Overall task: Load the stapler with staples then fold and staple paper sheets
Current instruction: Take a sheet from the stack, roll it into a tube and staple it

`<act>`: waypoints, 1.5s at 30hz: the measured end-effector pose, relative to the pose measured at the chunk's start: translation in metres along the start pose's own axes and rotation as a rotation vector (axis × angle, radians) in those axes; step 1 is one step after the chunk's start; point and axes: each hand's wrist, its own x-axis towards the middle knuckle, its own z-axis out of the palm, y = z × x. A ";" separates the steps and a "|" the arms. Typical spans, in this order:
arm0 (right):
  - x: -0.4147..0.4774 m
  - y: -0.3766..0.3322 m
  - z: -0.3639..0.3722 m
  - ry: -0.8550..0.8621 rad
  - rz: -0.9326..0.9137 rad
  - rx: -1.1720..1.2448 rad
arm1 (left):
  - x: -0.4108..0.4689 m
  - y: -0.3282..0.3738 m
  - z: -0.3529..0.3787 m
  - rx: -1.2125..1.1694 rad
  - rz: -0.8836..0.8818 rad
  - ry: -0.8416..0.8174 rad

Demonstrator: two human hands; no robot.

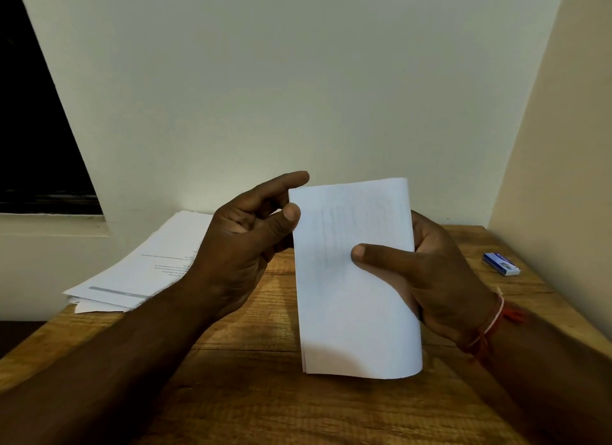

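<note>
A folded bundle of white paper sheets stands upright above the wooden table, fold on the right, loose edges on the left. My right hand grips it from the right, thumb across the front. My left hand is at the bundle's upper left edge, thumb and forefinger touching the edge. A small blue staple box lies on the table at the far right. No stapler is in view.
A stack of printed white sheets lies on the table's back left, overhanging its edge. Walls close in behind and on the right. A dark window is at the left.
</note>
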 end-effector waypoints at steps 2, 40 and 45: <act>0.000 0.000 0.000 0.005 -0.007 -0.003 | 0.000 0.000 -0.001 0.021 0.007 0.000; -0.008 0.008 0.012 0.178 -0.319 -0.355 | -0.025 -0.023 0.040 0.338 -0.288 0.067; -0.010 0.008 0.013 0.207 -0.374 -0.350 | -0.027 -0.023 0.042 0.387 -0.207 0.064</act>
